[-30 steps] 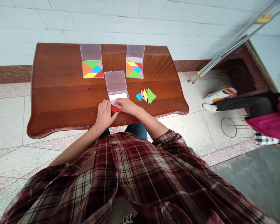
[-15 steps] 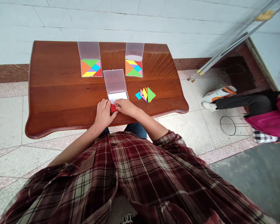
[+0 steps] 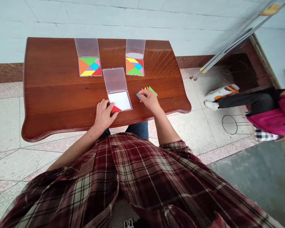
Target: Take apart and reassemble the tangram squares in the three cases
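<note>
A shallow clear-plastic tangram box (image 3: 120,100) lies in front of me with its lid raised away from me and a white bottom showing. In its near left corner sits a red triangle (image 3: 116,109). My left hand (image 3: 104,113) rests along the box's left side, fingers spread on the table and thumb by the red triangle. To the right, my right hand (image 3: 149,100) is over the loose tangram pieces, its fingertips pinched at a blue piece (image 3: 138,96). A green triangle (image 3: 153,91) shows behind that hand; the hand covers most other pieces.
Two open boxes with filled tangrams, one at the back left (image 3: 89,67) and one at the back right (image 3: 135,67), stand on the brown wooden table (image 3: 54,91). Crutches (image 3: 218,58) lean right of the table. A seated person's leg (image 3: 247,101) and a bag (image 3: 222,92) are farther right.
My right hand has left the red triangle in the box and moved right to the loose pieces. My left hand stays at the box. The view has shifted slightly.
</note>
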The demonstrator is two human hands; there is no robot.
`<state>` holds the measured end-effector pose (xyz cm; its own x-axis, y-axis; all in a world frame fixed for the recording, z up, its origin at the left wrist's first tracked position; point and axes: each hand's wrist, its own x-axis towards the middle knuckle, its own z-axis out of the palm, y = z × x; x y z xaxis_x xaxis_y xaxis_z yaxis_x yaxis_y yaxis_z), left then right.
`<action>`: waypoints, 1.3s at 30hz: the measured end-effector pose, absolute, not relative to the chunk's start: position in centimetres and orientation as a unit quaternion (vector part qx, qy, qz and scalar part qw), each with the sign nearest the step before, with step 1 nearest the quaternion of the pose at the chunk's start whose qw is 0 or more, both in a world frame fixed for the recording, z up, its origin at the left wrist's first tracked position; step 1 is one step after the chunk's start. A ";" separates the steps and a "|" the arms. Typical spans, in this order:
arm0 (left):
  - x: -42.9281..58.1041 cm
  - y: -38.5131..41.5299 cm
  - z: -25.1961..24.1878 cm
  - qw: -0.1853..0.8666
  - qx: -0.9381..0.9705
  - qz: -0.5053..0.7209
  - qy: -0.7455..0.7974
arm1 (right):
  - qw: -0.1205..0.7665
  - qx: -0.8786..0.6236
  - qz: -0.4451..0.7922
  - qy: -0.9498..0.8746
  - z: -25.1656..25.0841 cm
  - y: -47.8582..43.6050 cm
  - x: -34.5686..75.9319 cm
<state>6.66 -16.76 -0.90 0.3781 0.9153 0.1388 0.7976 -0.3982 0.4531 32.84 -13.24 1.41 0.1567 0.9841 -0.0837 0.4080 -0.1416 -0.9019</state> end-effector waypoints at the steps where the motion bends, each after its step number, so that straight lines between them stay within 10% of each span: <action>1: 6.7 -16.8 -0.9 0.159 0.816 0.187 0.524 | 0.405 -0.662 0.359 -0.518 1.2 -13.2 33.8; 7: 6.7 -16.6 -1.0 0.158 0.817 0.186 0.523 | 0.441 -0.713 0.259 -0.480 0.8 -12.9 38.9; 22: 6.7 -16.5 -0.9 0.146 0.819 0.180 0.525 | 0.124 -0.836 0.158 -0.510 -0.1 -11.3 40.5; 39: 6.8 -16.7 -1.2 0.150 0.818 0.186 0.523 | 0.461 -0.694 0.378 -0.404 2.8 -12.3 39.3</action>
